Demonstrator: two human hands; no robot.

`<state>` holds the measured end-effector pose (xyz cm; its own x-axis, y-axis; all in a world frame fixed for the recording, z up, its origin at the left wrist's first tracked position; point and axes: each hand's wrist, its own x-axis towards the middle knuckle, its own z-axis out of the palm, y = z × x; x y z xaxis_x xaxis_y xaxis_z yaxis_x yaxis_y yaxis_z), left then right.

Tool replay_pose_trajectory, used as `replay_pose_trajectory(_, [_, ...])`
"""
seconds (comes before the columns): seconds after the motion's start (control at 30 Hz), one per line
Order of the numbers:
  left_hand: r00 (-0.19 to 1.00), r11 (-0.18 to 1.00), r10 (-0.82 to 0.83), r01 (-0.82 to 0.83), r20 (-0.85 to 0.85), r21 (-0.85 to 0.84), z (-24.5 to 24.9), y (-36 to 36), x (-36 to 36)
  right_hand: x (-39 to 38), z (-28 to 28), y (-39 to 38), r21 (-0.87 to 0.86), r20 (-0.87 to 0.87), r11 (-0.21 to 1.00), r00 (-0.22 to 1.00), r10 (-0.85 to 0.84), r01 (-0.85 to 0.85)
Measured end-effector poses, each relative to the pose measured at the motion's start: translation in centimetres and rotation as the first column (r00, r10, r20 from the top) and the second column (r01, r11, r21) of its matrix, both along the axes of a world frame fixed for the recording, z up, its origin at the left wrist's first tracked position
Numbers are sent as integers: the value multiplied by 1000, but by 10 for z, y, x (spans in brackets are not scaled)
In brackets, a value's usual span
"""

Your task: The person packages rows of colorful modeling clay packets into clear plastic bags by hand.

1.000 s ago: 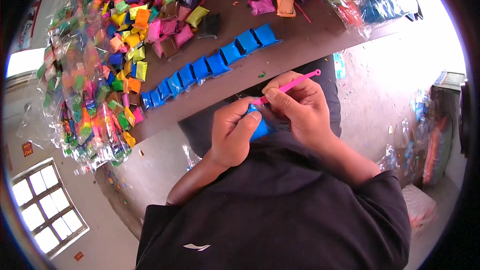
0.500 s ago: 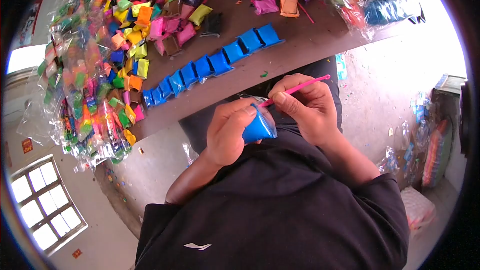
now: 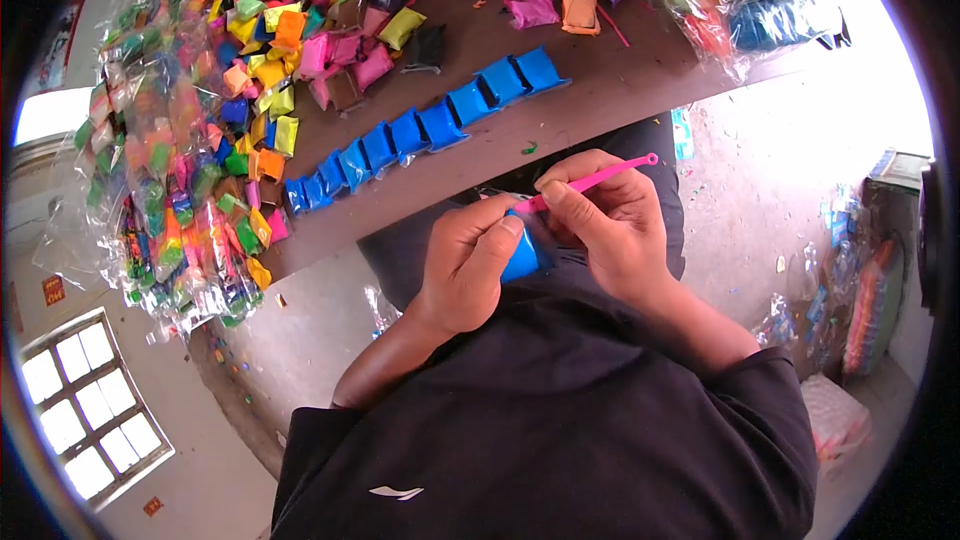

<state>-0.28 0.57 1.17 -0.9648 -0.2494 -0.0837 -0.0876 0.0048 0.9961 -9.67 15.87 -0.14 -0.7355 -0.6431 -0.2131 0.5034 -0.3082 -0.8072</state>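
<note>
Above my lap, my left hand is closed on a blue clay packet in clear wrapping; its fingers cover much of it. My right hand pinches a thin pink plastic tool with a small ring at its outer end. The tool's other end meets the top of the packet at my left fingertips; whether it goes into the wrapping is hidden. On the table just beyond my hands lies a slanting row of several similar blue packets.
The brown table bears a heap of small coloured packets at the left, beside clear bags of more packets. Plastic-wrapped bundles lie at the back right. Bags and scraps litter the floor on the right.
My left hand has turned and shifted slightly right, covering more of the blue packet. The pink tool's ring end has dipped a little and moved slightly left with my right hand.
</note>
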Motion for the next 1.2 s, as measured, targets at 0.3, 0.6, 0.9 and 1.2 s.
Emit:
replay_pose_trajectory(0.3, [993, 989, -28, 11, 114, 150, 13, -3, -3, 5, 2, -4, -53, -160, 975, 962, -220, 214])
replay_pose_trajectory(0.6, [996, 961, -83, 74, -24, -266, -8, -9, -1, -10, -6, -3, 209, -666, 976, 740, 96, 61])
replay_pose_trajectory(0.9, [998, 973, -44, 51, 35, -227, -5, -4, -2, -10, -6, -6, 173, -482, 982, 876, 18, 75])
replay_pose_trajectory(1.2, [999, 986, -27, 22, -26, -167, -13, -5, -4, -5, -12, -11, 201, -309, 974, 950, -42, 108])
